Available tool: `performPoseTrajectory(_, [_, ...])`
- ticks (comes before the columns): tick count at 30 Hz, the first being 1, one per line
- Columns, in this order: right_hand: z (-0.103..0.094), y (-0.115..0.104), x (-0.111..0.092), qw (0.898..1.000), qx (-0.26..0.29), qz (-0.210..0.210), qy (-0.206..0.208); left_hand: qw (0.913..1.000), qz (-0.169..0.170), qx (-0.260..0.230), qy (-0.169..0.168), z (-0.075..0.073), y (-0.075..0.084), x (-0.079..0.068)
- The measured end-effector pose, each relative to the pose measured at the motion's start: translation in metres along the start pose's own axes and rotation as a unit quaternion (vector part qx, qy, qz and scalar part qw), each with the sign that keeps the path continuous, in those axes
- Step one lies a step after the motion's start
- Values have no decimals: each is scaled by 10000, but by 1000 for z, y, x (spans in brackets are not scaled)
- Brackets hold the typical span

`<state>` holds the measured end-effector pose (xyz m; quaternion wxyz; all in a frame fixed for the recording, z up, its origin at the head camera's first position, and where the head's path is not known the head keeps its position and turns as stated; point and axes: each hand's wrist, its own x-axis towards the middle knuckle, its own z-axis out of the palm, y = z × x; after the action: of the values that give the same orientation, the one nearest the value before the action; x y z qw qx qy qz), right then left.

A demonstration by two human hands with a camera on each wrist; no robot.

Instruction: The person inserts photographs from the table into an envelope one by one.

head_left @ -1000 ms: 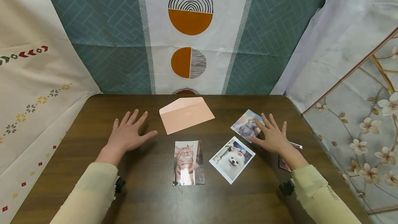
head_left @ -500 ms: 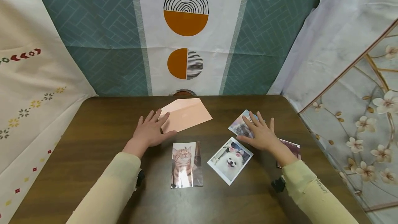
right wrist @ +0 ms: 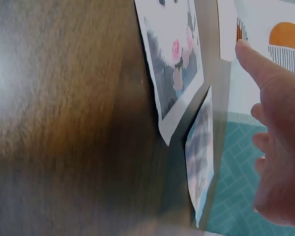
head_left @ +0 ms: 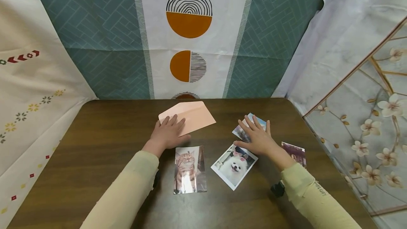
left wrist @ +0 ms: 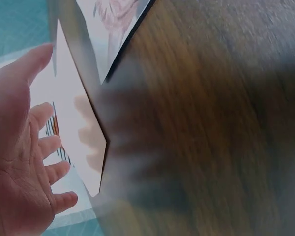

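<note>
Lying near the far edge of the table [head_left: 95, 144], a pink envelope [head_left: 197, 117] is partly covered in the head view by the left hand [head_left: 166, 135], whose fingers are spread and closed on nothing. The right hand [head_left: 258, 140] is likewise held with fingers spread, over a blue-toned photo [right wrist: 200, 155], and a wide gap is left between the two hands. Nearer the front, a photo of an orange cat [head_left: 189, 170] and a white-bordered photo of a white dog [head_left: 234, 167] are laid side by side, well within the arms. At the right, a dark reddish photo [head_left: 295, 153] is partly blocked by the right forearm. The table is bordered by a wall hanging with orange half-circles [head_left: 189, 25], a cream patterned cloth [head_left: 31, 80] at the left and a flowered cloth [head_left: 365, 98] at the right. In the left wrist view, the envelope is seen shadowed by the fingers, with the palm raised off the table. In the right wrist view, the blue-toned photo is shown uncovered, just beside the dog photo, whereas from the head it is largely masked. Small lettering is carried on the right sleeve [head_left: 314, 197], but it cannot be read.
</note>
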<state>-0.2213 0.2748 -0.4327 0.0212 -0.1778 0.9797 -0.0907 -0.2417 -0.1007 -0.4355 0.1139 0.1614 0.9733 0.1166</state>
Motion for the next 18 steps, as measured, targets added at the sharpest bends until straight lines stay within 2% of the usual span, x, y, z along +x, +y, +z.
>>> performPoseTrajectory(11, [5,-19,1,9997,-15,-246,-26,9996,155,-218,-121,10,4,9])
performPoseTrajectory(18, [8,-29,2,9995,-13,-307,-48,9995,134,-141,-229,17,3,14])
